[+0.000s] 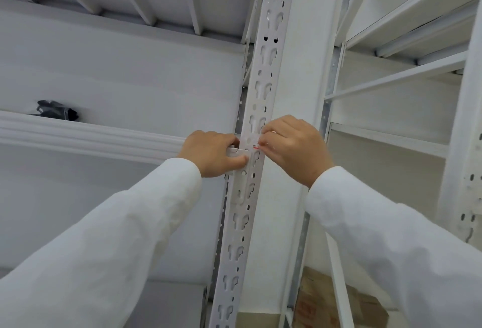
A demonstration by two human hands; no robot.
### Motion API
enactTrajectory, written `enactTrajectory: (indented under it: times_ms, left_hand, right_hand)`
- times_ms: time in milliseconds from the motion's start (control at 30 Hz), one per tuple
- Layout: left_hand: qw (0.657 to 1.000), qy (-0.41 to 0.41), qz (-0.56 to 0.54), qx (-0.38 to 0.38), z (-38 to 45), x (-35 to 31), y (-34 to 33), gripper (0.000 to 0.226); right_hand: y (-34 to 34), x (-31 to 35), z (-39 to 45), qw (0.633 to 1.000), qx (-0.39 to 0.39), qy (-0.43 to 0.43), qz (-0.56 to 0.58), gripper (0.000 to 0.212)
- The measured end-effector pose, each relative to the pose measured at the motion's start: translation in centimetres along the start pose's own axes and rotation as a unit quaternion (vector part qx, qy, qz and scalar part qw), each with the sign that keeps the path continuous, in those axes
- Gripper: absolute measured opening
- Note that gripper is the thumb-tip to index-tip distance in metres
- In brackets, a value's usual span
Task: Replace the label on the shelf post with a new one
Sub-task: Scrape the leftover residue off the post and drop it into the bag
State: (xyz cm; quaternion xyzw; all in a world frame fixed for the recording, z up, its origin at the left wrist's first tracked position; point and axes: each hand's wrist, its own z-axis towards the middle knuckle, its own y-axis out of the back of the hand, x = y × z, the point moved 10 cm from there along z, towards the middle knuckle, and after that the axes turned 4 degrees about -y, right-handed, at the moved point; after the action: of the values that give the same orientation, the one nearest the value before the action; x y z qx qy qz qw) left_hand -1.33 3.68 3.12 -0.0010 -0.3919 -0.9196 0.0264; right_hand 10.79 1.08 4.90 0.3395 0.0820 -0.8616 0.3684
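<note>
A white perforated shelf post (262, 72) runs up the middle of the view. A small white label (250, 145) with red marks lies across the post at hand height. My left hand (211, 154) grips the post's left edge and pinches a white strip there, thumb pressed below the label. My right hand (292, 147) pinches the label's right end, where the red marks show, against the post. Both arms wear white sleeves.
A white shelf beam (88, 134) runs left of the post with a black object (57, 111) on the shelf behind it. More white shelving (396, 77) stands on the right. Brown cardboard boxes (339, 304) sit low on the right.
</note>
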Motion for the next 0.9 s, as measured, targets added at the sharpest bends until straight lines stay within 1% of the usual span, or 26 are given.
enactTrajectory:
  times_ms: [100, 167, 300, 367, 533, 733, 900]
  left_hand:
    - [1.000, 0.002, -0.003, -0.002, -0.1, 0.1, 0.0, 0.035]
    - [1.000, 0.001, -0.003, -0.006, -0.1, -0.1, 0.1, 0.035]
    - [1.000, -0.009, -0.002, -0.017, -0.2, -0.5, 0.3, 0.033]
    - [1.000, -0.012, -0.001, -0.020, -0.2, -0.5, 0.3, 0.034]
    - [1.000, -0.007, -0.002, -0.019, -0.1, -0.3, 0.0, 0.036]
    - [1.000, -0.003, -0.003, -0.020, -0.2, -0.4, 0.2, 0.036]
    - [1.000, 0.006, -0.003, -0.015, -0.6, -0.1, 0.0, 0.034]
  right_hand:
    - [-1.1, 0.2, 0.5, 0.999, 0.043, 0.029, 0.001, 0.011]
    - [-1.8, -0.1, 0.6, 0.997, 0.072, 0.017, 0.003, 0.010]
    - [-2.2, -0.5, 0.6, 0.995, 0.096, 0.014, -0.004, 0.013]
    - [-2.1, -0.3, 0.6, 0.995, 0.092, 0.025, -0.011, 0.014]
    - [-1.9, 0.3, 0.5, 0.994, 0.074, 0.057, -0.055, 0.009]
    - [-2.0, 0.9, 1.1, 0.982, 0.070, 0.135, -0.112, 0.014]
    - [-1.8, 1.6, 0.8, 0.983, 0.061, 0.131, -0.115, 0.015]
